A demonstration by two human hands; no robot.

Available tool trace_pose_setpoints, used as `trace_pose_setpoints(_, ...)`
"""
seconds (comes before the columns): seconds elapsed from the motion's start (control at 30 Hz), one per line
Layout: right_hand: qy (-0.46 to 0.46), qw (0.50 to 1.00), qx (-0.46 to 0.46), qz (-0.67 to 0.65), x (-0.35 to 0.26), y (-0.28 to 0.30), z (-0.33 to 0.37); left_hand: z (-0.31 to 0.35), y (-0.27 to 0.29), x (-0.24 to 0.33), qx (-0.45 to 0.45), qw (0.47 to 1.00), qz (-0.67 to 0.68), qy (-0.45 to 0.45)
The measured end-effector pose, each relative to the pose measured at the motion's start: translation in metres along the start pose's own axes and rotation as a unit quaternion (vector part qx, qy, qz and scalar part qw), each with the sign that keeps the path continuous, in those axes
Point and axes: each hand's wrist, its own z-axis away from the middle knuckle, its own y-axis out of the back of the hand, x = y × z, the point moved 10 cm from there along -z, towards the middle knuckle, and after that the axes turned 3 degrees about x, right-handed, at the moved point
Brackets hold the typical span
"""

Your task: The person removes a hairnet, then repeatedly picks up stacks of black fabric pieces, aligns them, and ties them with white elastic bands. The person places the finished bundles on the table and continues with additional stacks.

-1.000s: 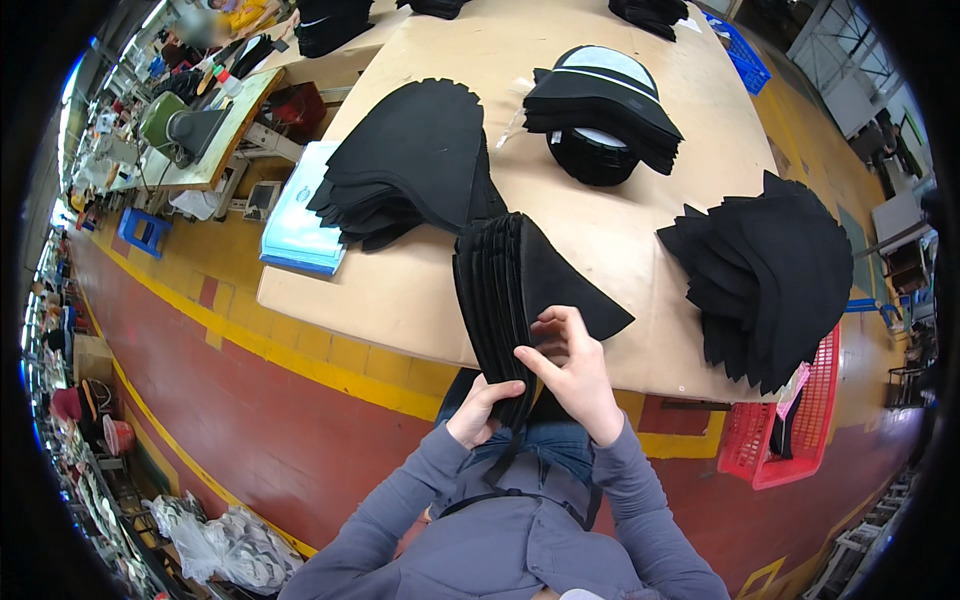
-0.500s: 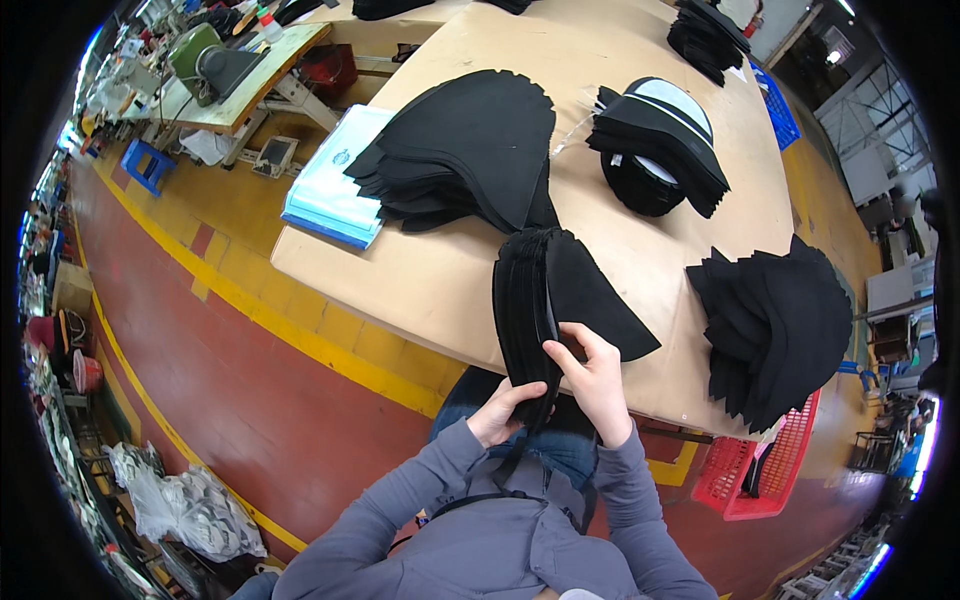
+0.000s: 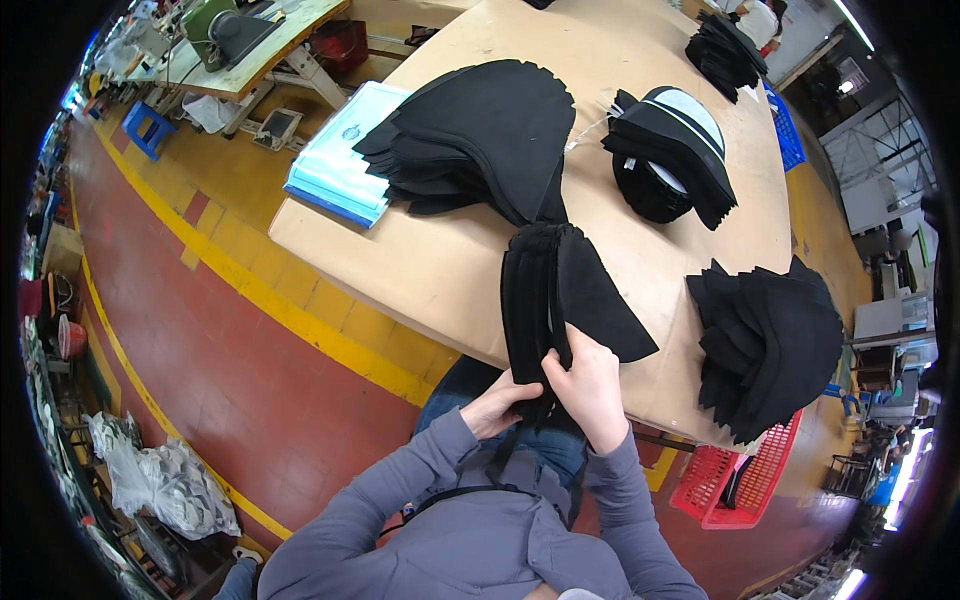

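Gripping near end of black panel stack (image 3: pixel 528 300) in left hand (image 3: pixel 498 404). Pinching stack's right side between thumb and fingers of right hand (image 3: pixel 590 385).

Two hands (image 3: pixel 590 392), one held stack (image 3: pixel 530 290), one light-blue folder (image 3: pixel 345 155).

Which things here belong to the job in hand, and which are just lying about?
Job in hand:
black pieces, held by left hand and right hand
probably also black stack beyond, black pile at right

Apparently just lying about:
light-blue folder
red basket
blue stool
plastic bag
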Motion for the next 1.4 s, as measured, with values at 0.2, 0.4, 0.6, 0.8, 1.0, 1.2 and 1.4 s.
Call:
trace_pose_setpoints(0.2, -0.122, 0.974, 0.114, -0.156, 0.048, 0.080, 0.005, 0.008, -0.001, 0.004, -0.026, 0.988, 0.120, 0.092)
trace_pose_setpoints(0.4, -0.053, 0.935, 0.220, -0.274, -0.008, 0.179, -0.052, 0.004, 0.014, 0.001, -0.028, 0.991, 0.107, 0.081)
trace_pose_setpoints(0.6, -0.008, 0.904, -0.006, -0.427, -0.076, 0.051, -0.189, -0.004, 0.022, -0.002, 0.017, 0.999, 0.032, 0.034)
trace_pose_setpoints(0.8, 0.059, 0.941, 0.060, -0.328, -0.023, 0.038, -0.091, -0.005, 0.025, 0.007, 0.080, 0.994, -0.066, -0.044)
trace_pose_setpoints(1.0, -0.046, 0.869, 0.099, -0.482, 0.075, 0.021, 0.033, 0.007, -0.005, 0.018, 0.101, 0.968, -0.212, -0.082)
trace_pose_setpoints(1.2, -0.030, 0.869, 0.169, -0.464, 0.074, 0.039, 0.063, 0.008, -0.038, 0.021, 0.103, 0.934, -0.298, -0.167)
trace_pose_setpoints(1.4, 0.006, 0.926, 0.248, -0.286, 0.077, 0.057, 0.072, 0.008, -0.027, 0.017, 0.121, 0.934, -0.289, -0.174)
